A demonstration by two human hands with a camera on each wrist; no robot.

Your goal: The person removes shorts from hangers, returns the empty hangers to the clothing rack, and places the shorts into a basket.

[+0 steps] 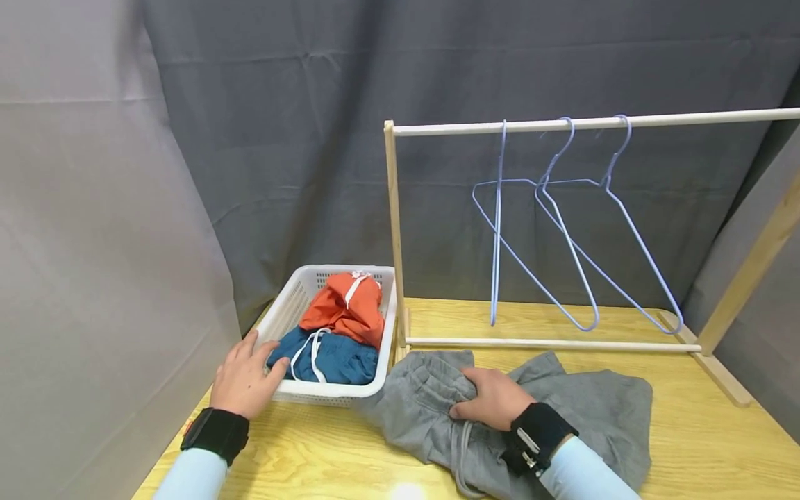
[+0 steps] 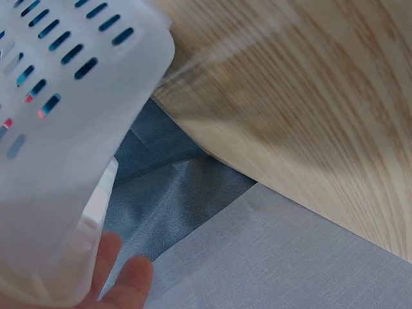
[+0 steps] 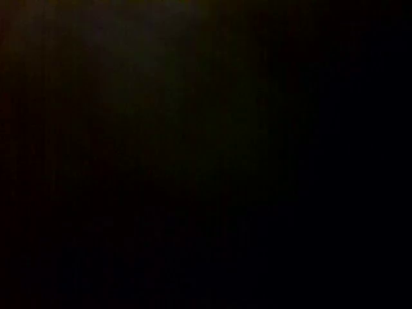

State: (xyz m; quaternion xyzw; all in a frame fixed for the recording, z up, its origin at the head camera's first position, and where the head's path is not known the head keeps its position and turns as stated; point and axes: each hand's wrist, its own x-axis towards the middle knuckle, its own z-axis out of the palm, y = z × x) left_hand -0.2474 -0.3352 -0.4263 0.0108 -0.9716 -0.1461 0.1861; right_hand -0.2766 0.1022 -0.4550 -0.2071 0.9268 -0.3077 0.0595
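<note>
Grey drawstring pants [image 1: 600, 410] lie spread and rumpled on the table in the head view, their gathered waistband toward the left. My right hand [image 1: 496, 399] holds the cloth near that waistband, thumb and fingers around a fold. A grey cord hangs below the hand. At the left, my left hand [image 1: 246, 378] rests at the front left corner of a white plastic basket [image 1: 312, 391], fingers loosely extended. Its fingertips also show beside the basket rim in the left wrist view. Inside the basket are orange drawstring clothing [image 1: 340, 305] and blue drawstring clothing [image 1: 350, 361]. The right wrist view is dark.
A wooden rack [image 1: 395, 229] stands behind the pants, its left post close to the basket. Several thin lavender hangers [image 1: 578, 260] hang from the top rail [image 1: 450, 129]. Grey cloth walls [image 1: 262, 139] enclose the wooden table [image 1: 325, 444] at the back and sides.
</note>
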